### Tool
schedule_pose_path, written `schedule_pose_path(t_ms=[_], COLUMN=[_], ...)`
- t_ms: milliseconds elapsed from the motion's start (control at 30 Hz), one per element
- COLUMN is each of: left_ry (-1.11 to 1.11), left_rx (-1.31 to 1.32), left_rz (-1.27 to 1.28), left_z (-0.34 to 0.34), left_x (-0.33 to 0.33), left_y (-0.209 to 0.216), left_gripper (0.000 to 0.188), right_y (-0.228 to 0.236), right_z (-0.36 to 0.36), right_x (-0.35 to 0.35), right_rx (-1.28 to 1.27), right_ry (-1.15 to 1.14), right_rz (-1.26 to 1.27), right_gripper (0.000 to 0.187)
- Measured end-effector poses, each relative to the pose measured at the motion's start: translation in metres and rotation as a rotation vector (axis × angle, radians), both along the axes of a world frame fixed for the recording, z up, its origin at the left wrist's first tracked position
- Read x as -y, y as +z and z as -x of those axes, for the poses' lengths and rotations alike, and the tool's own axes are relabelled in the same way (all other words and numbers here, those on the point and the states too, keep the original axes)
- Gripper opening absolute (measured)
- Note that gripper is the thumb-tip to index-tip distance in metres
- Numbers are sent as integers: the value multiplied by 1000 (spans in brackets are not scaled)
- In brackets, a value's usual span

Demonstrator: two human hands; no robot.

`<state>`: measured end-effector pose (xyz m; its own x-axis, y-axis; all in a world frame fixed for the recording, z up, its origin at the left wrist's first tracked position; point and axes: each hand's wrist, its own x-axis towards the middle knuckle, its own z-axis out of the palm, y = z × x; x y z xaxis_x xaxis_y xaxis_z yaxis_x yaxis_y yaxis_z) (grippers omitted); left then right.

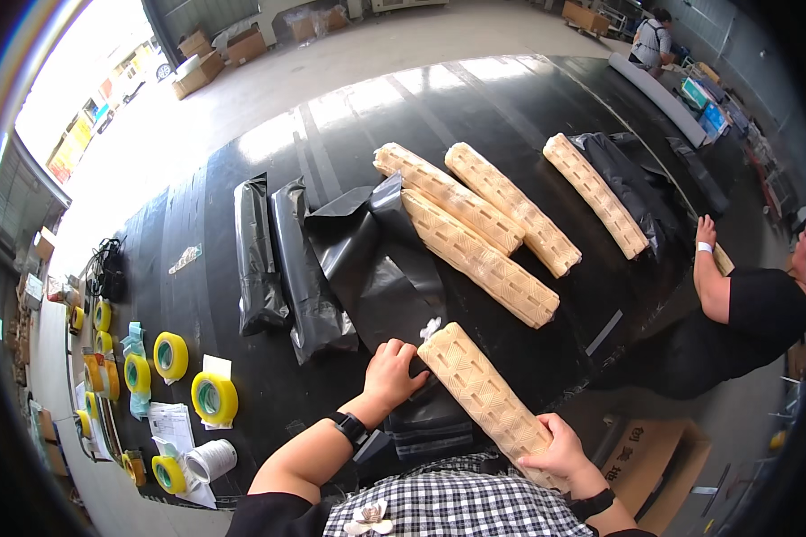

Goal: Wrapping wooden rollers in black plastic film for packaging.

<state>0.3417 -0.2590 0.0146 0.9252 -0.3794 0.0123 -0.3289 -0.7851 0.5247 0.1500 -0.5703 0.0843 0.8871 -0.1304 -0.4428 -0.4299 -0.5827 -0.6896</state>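
My right hand (560,455) is closed round the lower end of a beige patterned roll (479,385), which slants across in front of my body. Close to the roll's upper end is my left hand (392,381), its fingers curled; what they pinch, if anything, is hidden. A scrap of white film (431,328) pokes out at that end. Under the roll lie folded black plastic bags (425,430). Beyond my left hand, a loose black plastic bag (376,259) lies crumpled against several more beige rolls (479,255). Two filled black bags (261,259) lie to its left.
Yellow tape rolls (215,398), papers (170,425) and a white roll of cord or tape (211,460) sit at the table's left. On the right a co-worker (743,304) reaches over the black table (215,206) near another beige roll (597,195). A cardboard box (645,470) stands below right.
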Motion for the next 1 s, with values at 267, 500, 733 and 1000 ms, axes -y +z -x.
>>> schedule_pose_path(t_ms=[267, 500, 733, 1000], left_ry=[-162, 222, 466, 601], left_rx=[275, -404, -497, -517], left_rz=[-228, 727, 1000, 1258], left_z=[7, -11, -6, 18], left_x=[-2, -7, -6, -2], left_y=[-38, -30, -6, -14], left_gripper=[12, 14, 15, 12], right_y=[-12, -18, -29, -32], right_z=[34, 27, 23, 19], right_x=[-9, 10, 21, 25], right_rx=[-80, -16, -24, 19], right_ry=[147, 239, 286, 331], right_rz=[320, 340, 317, 308], right_gripper=[79, 79, 82, 87])
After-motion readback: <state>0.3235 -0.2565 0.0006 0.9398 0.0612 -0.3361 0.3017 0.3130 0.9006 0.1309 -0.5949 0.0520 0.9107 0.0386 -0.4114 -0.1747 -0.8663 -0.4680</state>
